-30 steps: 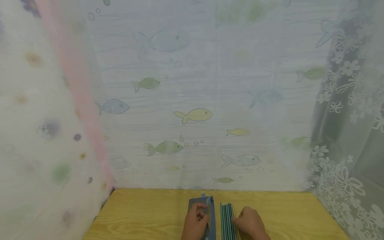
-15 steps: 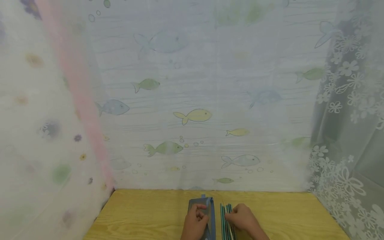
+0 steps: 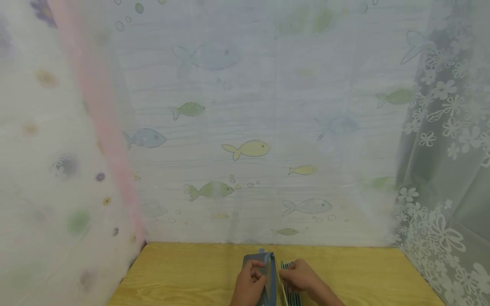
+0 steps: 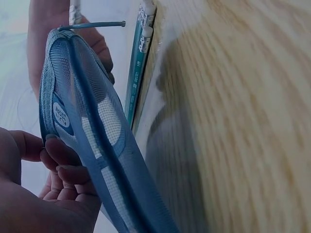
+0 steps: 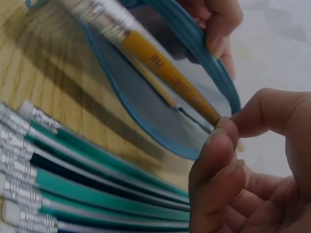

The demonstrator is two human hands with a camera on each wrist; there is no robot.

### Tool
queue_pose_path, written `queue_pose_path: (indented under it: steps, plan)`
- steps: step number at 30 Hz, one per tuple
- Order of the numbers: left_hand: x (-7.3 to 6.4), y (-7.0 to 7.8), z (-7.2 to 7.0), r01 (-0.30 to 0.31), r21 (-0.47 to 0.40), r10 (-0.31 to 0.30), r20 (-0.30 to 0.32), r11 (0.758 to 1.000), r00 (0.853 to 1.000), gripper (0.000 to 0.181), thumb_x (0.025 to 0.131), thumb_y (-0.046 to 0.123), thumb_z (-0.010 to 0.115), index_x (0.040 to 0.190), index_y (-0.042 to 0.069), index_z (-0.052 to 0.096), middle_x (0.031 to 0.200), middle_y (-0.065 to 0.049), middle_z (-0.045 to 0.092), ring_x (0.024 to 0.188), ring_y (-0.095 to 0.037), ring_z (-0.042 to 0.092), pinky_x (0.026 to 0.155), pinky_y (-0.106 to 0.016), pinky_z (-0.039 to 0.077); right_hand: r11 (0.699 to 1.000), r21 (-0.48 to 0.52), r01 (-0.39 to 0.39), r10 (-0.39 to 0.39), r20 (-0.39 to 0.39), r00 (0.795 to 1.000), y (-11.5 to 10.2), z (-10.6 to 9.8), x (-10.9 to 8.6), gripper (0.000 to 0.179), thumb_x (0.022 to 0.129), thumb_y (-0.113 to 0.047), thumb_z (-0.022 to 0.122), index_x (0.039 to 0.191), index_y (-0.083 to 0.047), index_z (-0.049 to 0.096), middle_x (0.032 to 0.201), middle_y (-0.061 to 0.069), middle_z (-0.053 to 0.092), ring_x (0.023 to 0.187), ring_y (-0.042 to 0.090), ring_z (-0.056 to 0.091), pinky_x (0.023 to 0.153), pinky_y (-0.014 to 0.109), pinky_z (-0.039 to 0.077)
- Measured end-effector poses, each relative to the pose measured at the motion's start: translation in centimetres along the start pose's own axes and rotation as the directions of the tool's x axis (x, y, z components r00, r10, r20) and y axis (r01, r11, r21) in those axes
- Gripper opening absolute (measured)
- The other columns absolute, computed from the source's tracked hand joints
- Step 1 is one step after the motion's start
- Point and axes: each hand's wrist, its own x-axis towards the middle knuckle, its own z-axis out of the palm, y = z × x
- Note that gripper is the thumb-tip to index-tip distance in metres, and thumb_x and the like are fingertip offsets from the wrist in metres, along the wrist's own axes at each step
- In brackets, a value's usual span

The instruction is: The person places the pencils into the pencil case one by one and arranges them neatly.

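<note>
A blue mesh zipper pencil pouch (image 4: 95, 121) stands on its side on the table, its mouth spread toward the right. My left hand (image 3: 249, 284) pinches the pouch's edge between thumb and fingers. With thumb and fingertips, my right hand (image 3: 300, 277) pinches a yellow pencil (image 5: 160, 68) marked HB. That pencil slants across the pouch's mouth in the right wrist view, its silvery eraser end pointing away from the hand. Beyond it, a slim yellow length (image 5: 150, 80) shows within the mouth. Several green and dark pencils (image 5: 107, 189) lie side by side below my right hand.
The wood-grain table (image 3: 183, 276) extends to both sides of the hands. A fish-print curtain (image 3: 245, 106) hangs at its back edge. A flowered curtain (image 3: 46, 148) stands left, and sheer lace (image 3: 440, 191) hangs right.
My right hand has moved left from the right side of the pencil row, bringing the yellow pencil over the row to the pouch. My left hand stays at the pouch.
</note>
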Motion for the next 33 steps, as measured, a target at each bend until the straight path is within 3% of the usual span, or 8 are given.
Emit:
queue_pose_path:
  steps: [8, 17, 28, 33]
  plan:
    - [-0.3, -0.6, 0.5, -0.029, -0.003, 0.029, 0.01, 1.0, 1.0, 0.034, 0.09, 0.006, 0.064, 0.123, 0.006, 0.062, 0.076, 0.003, 0.059, 0.059, -0.009, 0.047, 0.055, -0.022, 0.04, 1.0, -0.014, -0.013, 0.013, 0.01, 1.0, -0.1, 0.7, 0.4, 0.025, 0.087, -0.017, 0.065, 0.062, -0.013, 0.065, 0.059, -0.004, 0.062, 0.052, 0.009, 0.056, 0.051, 0.022, 0.046]
    - [-1.3, -0.4, 1.1, -0.011, -0.009, 0.011, 0.028, 1.0, 1.0, 0.032, 0.091, 0.005, 0.063, 0.122, 0.007, 0.061, 0.076, 0.003, 0.057, 0.058, -0.01, 0.046, 0.053, -0.022, 0.039, 0.998, 0.059, -0.025, 0.019, 0.097, 0.995, 0.3, 1.3, 0.2, 0.025, 0.09, -0.015, 0.062, 0.068, -0.008, 0.067, 0.061, -0.003, 0.059, 0.054, 0.009, 0.055, 0.051, 0.022, 0.046]
    - [-1.8, 0.1, 0.9, -0.051, -0.056, 0.055, 0.065, 0.997, 0.996, 0.033, 0.091, 0.003, 0.061, 0.125, 0.002, 0.058, 0.076, 0.003, 0.058, 0.059, -0.01, 0.056, 0.057, -0.023, 0.048, 0.994, 0.081, -0.078, 0.065, 0.155, 0.986, 0.6, 1.8, 0.9, 0.02, 0.092, -0.016, 0.061, 0.077, -0.006, 0.07, 0.069, 0.0, 0.065, 0.06, 0.011, 0.063, 0.057, 0.022, 0.054]
    - [-1.8, 0.2, 0.8, -0.026, -0.076, 0.031, 0.066, 0.997, 0.997, 0.033, 0.091, 0.002, 0.061, 0.124, 0.003, 0.058, 0.076, 0.002, 0.059, 0.061, -0.011, 0.057, 0.059, -0.025, 0.051, 0.991, 0.106, -0.086, 0.067, 0.168, 0.983, 0.7, 2.0, 1.3, 0.021, 0.093, -0.015, 0.059, 0.078, -0.006, 0.07, 0.07, 0.001, 0.067, 0.061, 0.011, 0.065, 0.059, 0.023, 0.056]
